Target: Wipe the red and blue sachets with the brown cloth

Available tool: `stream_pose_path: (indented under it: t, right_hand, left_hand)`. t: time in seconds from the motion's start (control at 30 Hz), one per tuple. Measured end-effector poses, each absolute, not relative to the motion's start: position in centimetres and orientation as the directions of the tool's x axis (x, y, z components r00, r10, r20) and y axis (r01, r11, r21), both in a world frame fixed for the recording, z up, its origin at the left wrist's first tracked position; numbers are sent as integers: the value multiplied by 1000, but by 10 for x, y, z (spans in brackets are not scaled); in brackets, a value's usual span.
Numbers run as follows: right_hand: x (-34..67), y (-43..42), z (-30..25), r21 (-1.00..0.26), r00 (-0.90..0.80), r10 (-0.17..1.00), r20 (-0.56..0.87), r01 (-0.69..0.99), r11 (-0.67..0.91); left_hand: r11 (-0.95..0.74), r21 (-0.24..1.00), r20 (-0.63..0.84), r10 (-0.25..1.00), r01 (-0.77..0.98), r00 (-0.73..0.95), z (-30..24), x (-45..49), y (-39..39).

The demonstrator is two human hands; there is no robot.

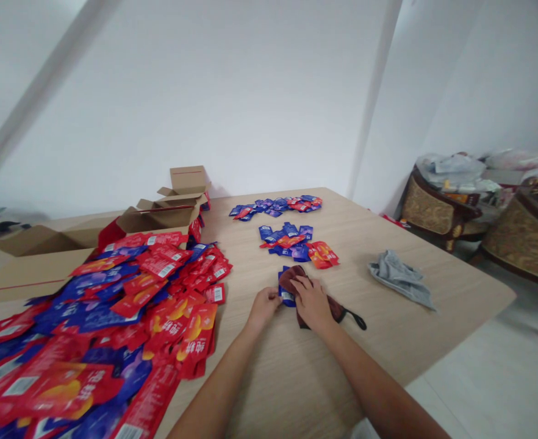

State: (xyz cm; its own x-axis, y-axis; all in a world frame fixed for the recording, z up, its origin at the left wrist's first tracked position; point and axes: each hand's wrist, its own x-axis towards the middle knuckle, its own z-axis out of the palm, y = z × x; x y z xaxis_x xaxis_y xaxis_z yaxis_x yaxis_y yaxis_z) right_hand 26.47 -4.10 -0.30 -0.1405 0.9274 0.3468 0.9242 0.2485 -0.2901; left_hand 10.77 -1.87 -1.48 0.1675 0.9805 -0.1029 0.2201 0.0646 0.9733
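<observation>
A blue packet (287, 297) lies flat on the wooden table in front of me, partly covered by a brown cloth (293, 277) with a black loop at its end. My left hand (265, 306) pinches the packet's left edge with its fingertips. Pressed down over the packet, my right hand (313, 303) has the brown cloth bunched under its fingers. Just beyond both hands is a small group of blue and red-orange packets (291, 241). To the left lies a large heap of red and blue packets (159, 292).
Opened cardboard boxes (159, 216) stand behind the heap. Another row of packets (276, 207) lies near the table's far edge. A grey cloth (401, 277) rests on the right. Patterned chairs (438, 207) piled with plastic bags stand beyond the table (461, 305).
</observation>
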Motion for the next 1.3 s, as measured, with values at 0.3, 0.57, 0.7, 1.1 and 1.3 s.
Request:
stream_pose_path:
  t: [0.3,0.57,0.7,1.1,1.3]
  right_hand:
    - [238,-60,0,-476,-163,894,417,799,368]
    - [254,-50,7,-321,-287,899,331,862,393]
    - [275,-30,1,-246,-160,948,273,941,230]
    - [236,-69,10,-392,-383,861,333,774,496]
    - [247,-54,4,-526,-424,838,342,653,545]
  left_hand:
    - [-80,996,79,997,30,24,-16,121,-28]
    - [349,919,-220,842,-185,492,3,93,-33]
    - [403,909,-295,801,-106,521,10,72,-31]
    - [312,947,-287,927,-72,240,-9,84,-21]
    - [307,951,-287,909,-20,302,-9,83,-23]
